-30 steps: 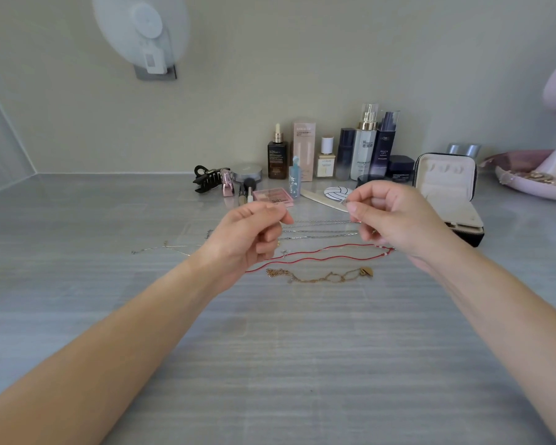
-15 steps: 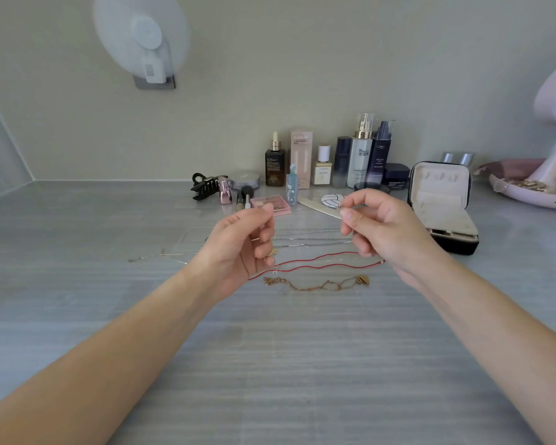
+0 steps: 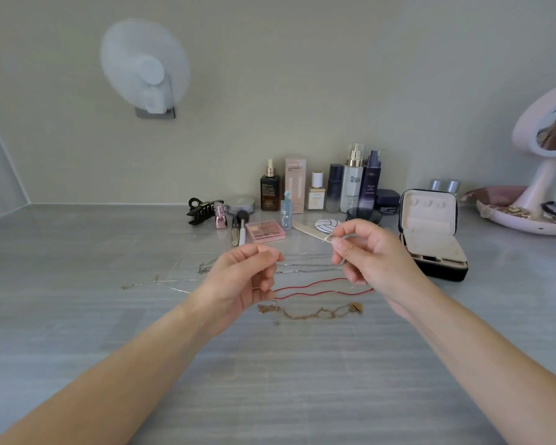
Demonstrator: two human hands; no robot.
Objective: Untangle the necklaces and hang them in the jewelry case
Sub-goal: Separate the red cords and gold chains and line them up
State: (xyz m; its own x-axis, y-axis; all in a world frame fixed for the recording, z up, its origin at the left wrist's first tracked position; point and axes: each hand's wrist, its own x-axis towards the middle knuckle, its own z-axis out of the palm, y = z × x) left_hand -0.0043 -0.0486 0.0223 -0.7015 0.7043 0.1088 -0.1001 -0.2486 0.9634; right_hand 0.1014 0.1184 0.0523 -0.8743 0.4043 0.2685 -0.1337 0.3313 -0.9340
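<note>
Two hands (left (image 3: pixel 241 277), right (image 3: pixel 373 255)) pinching a necklace (image 3: pixel 328 238) overlap silver chains (image 3: pixel 305 270) near cosmetics (image 3: pixel 353 181).

Grey streaked table (image 3: pixel 77 316), red cord necklace (image 3: pixel 312 285), gold chain (image 3: pixel 308 313), black jewelry case (image 3: pixel 445 273) with cream lining

- 1 jewelry case (image 3: pixel 427 220)
- 1 red cord necklace (image 3: pixel 318 285)
- 1 gold necklace (image 3: pixel 308 313)
- silver chains (image 3: pixel 308 270) (image 3: pixel 174 281): 2 at least, too thin to count properly
- 5 bottles (image 3: pixel 270 191) (image 3: pixel 316 194) (image 3: pixel 334 187) (image 3: pixel 353 181) (image 3: pixel 371 183) along the wall
- 1 hair claw (image 3: pixel 203 211)
- 1 eyeshadow palette (image 3: pixel 265 231)
- 1 fan (image 3: pixel 145 69)
</note>
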